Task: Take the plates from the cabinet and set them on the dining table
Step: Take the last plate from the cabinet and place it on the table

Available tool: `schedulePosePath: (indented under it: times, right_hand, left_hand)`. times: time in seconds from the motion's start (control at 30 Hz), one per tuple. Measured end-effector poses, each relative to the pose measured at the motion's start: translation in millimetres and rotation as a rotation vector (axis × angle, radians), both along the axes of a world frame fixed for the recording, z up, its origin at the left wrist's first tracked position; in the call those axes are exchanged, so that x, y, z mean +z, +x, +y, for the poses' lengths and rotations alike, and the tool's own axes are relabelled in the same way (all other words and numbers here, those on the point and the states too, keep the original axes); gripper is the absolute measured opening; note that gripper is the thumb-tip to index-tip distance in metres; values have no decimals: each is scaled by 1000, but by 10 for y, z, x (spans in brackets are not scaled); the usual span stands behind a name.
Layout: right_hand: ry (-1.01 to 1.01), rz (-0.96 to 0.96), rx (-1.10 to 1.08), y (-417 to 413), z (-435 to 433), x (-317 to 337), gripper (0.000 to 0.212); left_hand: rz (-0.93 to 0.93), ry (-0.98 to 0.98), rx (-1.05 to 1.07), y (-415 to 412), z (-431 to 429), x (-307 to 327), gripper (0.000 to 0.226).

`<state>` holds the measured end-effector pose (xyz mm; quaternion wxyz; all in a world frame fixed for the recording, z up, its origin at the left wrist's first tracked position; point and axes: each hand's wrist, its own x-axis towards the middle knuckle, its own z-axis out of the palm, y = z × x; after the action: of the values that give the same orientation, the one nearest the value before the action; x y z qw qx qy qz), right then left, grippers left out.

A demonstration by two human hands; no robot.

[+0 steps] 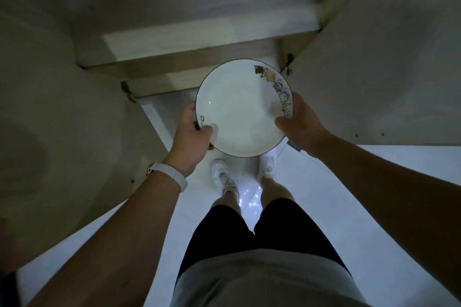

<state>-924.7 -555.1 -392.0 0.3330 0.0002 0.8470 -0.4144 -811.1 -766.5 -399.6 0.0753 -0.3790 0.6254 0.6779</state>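
Right, plate (239,109) is out of the cabinet (199,40) and in the air: white, thin dark rim, cartoon print along the right edge. It sits roughly level, in front of the lower shelf and above the floor (324,194), touching neither.

Left hand (193,132) grips the near-left rim, thumb lying on the inner face, fingers wrapped under and out of sight. Right hand (300,124) grips the right rim the same way, thumb on top beside the print. Two-handed hold, looks secure.

Both cabinet doors hang open, left door (50,107) and right door (374,70) flanking the arms. The shelf areas in view show no other plate, though the frame is dim and blurred up there. White wristband (169,174) on the left wrist, white shoes (222,174) directly under the plate.

Step, as I read it: retrieval done, carry phase starting. Dining bench isn't in view, so the next move calls for backing out between the doors, turning, keeping the plate level, minding the right door edge close to the right hand.
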Motion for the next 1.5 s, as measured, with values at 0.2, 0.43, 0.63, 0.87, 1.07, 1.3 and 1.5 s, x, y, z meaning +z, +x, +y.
schedulePosePath:
  times: [0.2,0.43,0.63,0.87,1.07,1.3,1.5]
  right_hand:
    - [-54,32,-130,265,205,521,51]
    - [-142,96,-286,640,610,911,57]
    - [-184,190,-443,1153,1247,1161,58]
    - [-166,286,-654,2235,2040,1525,57]
    - [-136,335,-924,3485,2746,1826,49]
    - [-57,389,-1241,4764,3540,2169,45]
    - [-46,418,-1457,5444,3997,2348,54]
  left_hand:
    - [58,41,-60,105,128,541,51]
    - [139,-5,-167,129,433,934,53]
    - [233,-20,-351,233,977,1256,53]
    - [306,-3,-564,742,1785,1651,49]
    - [306,55,-810,1347,2663,1849,50]
    - [326,110,-1108,2021,3924,2149,48]
    - [349,125,-1323,2371,4783,2379,49]
